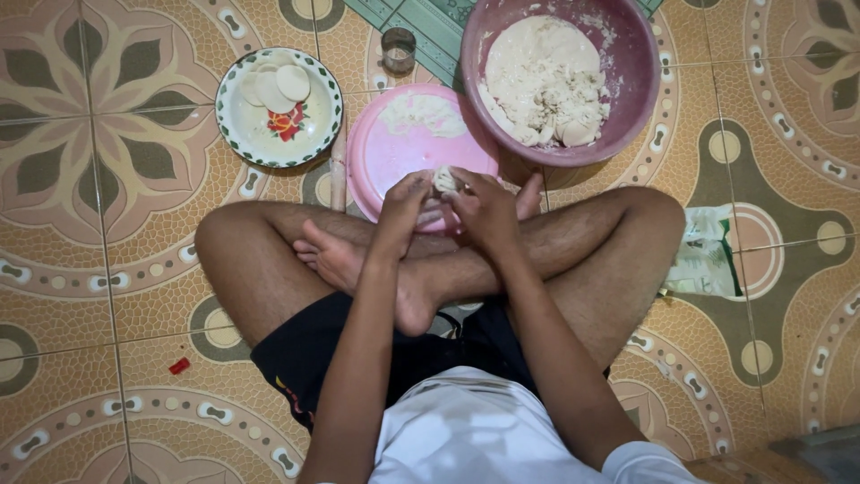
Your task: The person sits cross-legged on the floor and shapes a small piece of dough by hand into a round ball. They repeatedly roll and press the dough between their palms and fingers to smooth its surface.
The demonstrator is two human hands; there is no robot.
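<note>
I sit cross-legged on a patterned tile floor. My left hand and my right hand meet over the near edge of a pink round lid. Together they pinch a small lump of white dough. A smear of flattened dough lies on the far part of the lid. Behind it stands a large dark pink bowl holding a big mass of white dough.
A floral-rimmed white plate with a few flat dough discs sits at the left. A small round metal cutter stands behind the lid. A wooden rolling pin lies beside the lid. A crumpled plastic bag lies at my right knee.
</note>
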